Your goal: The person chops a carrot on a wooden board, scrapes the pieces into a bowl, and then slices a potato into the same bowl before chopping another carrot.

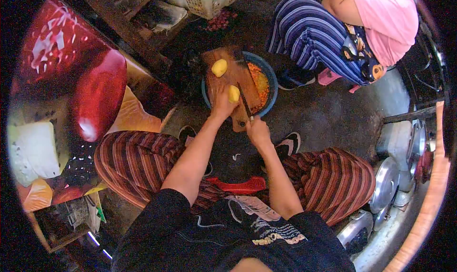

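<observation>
A wooden cutting board (247,77) lies across a blue basin (273,84), which holds small diced orange and yellow pieces (262,86). My left hand (222,100) rests on the board, its fingers closed against a peeled yellow potato (233,93). Beside that potato is the blade of a knife (244,102), pointing away from me. Its handle is gripped in my right hand (258,130), near the board's front end. A second peeled potato (219,68) sits farther up the board, touched by neither hand.
Another person in striped trousers (304,31) sits at the upper right. A white plastic basket (204,0) stands at the back, with small reddish things (221,20) on the floor before it. Metal pots and lids (384,184) line the right side. A printed sheet (100,91) covers the left.
</observation>
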Demonstrator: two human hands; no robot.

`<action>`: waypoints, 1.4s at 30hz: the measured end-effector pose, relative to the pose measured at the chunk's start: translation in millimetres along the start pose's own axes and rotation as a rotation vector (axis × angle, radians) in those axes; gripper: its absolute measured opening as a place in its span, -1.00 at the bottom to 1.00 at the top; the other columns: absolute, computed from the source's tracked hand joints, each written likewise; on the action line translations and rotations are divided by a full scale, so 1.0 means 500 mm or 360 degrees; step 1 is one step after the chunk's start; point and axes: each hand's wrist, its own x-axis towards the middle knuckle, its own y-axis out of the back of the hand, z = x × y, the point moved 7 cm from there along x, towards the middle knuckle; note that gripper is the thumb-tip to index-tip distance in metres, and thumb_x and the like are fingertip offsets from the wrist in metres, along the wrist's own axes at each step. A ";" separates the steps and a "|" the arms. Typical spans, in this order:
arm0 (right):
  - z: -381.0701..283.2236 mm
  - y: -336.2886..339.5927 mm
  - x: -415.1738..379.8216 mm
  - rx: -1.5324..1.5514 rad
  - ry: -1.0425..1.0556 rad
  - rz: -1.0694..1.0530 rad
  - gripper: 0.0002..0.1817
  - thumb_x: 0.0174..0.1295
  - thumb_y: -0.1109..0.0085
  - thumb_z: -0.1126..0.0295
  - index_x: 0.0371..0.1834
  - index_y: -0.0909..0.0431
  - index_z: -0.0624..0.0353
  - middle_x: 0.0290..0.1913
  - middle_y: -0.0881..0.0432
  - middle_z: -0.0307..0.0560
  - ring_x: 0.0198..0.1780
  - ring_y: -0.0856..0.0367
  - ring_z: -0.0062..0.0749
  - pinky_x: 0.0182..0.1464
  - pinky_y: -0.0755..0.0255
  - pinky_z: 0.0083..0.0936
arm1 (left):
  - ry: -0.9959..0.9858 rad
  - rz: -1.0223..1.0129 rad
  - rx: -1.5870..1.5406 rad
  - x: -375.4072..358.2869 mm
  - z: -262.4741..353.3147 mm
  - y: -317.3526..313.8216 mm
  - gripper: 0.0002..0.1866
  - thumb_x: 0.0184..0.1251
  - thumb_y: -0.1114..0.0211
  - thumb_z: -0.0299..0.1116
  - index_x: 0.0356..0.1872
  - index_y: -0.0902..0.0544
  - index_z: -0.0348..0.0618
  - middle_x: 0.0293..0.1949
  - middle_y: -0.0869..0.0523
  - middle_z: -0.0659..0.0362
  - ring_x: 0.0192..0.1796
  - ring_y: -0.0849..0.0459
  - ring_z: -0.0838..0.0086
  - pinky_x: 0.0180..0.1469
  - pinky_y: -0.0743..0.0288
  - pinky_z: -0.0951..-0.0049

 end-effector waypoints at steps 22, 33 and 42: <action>-0.011 -0.002 -0.003 -0.0079 0.0079 0.0102 -0.68 0.19 0.00 0.25 -0.31 -0.33 0.38 -0.43 -0.56 0.37 -0.30 -0.57 0.23 -0.25 -0.46 -0.06 | -0.0119 -0.0238 0.0057 -0.031 -0.018 -0.029 -0.37 0.13 -0.12 -0.50 0.28 -0.17 -0.27 0.33 -0.08 -0.16 0.38 -0.04 0.01 0.38 0.02 0.26; -0.019 -0.013 -0.012 -0.0126 0.0096 0.0106 -0.69 0.19 0.01 0.26 -0.26 -0.33 0.35 -0.43 -0.56 0.38 -0.32 -0.56 0.26 -0.24 -0.45 -0.02 | -0.0028 -0.0181 -0.0126 -0.052 -0.006 -0.035 -0.20 0.02 -0.17 -0.56 0.34 0.00 -0.27 0.33 -0.03 -0.21 0.38 0.03 -0.07 0.38 0.05 0.21; -0.018 -0.026 -0.014 -0.0162 0.0125 0.0125 -0.67 0.20 -0.02 0.22 -0.27 -0.32 0.32 -0.43 -0.57 0.34 -0.34 -0.58 0.21 -0.28 -0.47 -0.05 | -0.0017 -0.0049 -0.0022 -0.027 -0.052 -0.035 -0.13 -0.15 -0.32 -0.49 0.30 -0.11 -0.27 0.20 -0.24 -0.17 0.26 -0.18 -0.04 0.34 -0.02 0.18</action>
